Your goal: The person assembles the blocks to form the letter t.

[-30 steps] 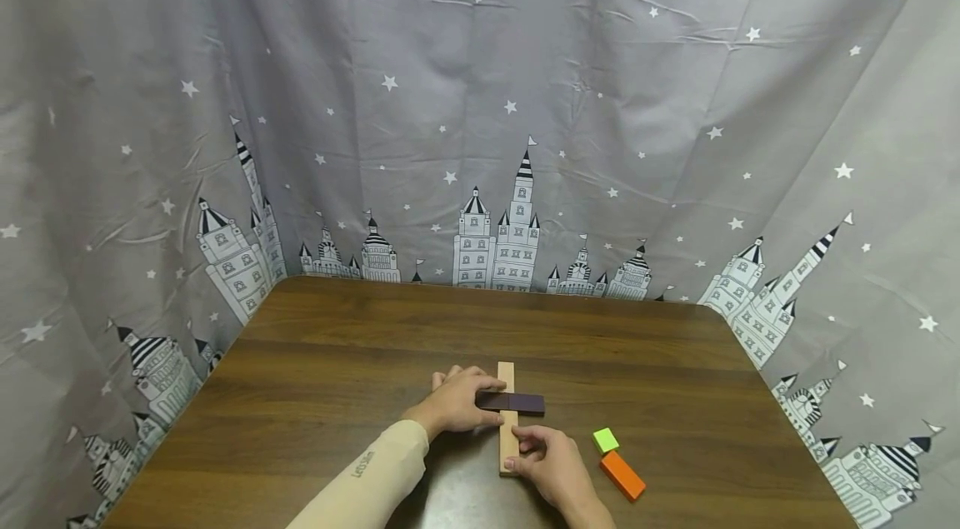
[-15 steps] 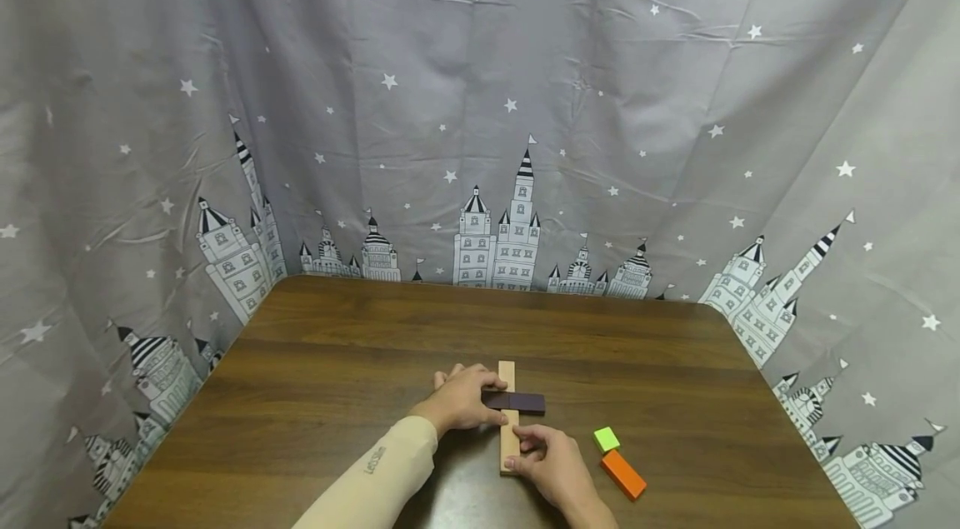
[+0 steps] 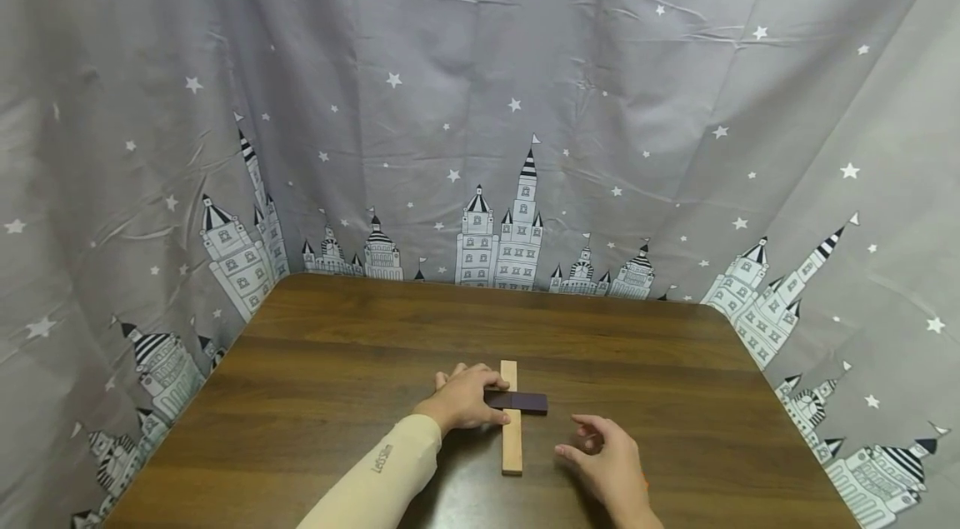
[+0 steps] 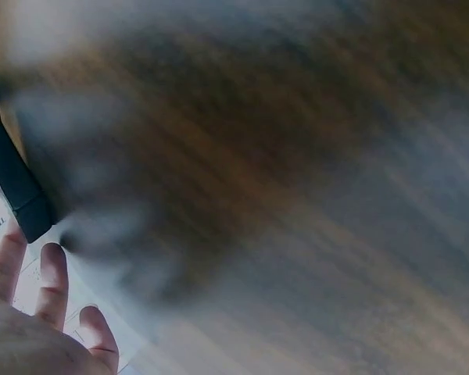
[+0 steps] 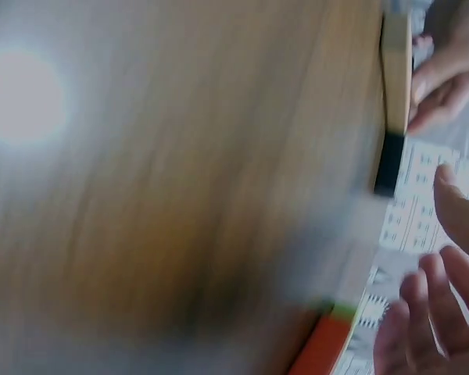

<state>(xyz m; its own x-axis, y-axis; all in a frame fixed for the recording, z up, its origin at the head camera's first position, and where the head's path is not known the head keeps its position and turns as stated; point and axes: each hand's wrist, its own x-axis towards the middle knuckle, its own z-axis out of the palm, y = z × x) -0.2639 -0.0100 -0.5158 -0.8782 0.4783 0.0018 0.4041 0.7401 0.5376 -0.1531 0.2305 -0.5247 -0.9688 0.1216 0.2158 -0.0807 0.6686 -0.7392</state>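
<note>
The right hand (image 3: 609, 462) has let go of the near pale block (image 3: 512, 447) and gone to the right. It is holding nothing now, and its fingers bend softly. The left hand (image 3: 463, 399) has its finger and thumb around the dark blocks (image 3: 530, 403), holding them. The far pale block (image 3: 508, 373) helps make a cross shape on the table (image 3: 337, 346). The orange block (image 5: 322, 345) and green block (image 5: 343, 311) lie near the right hand.
</note>
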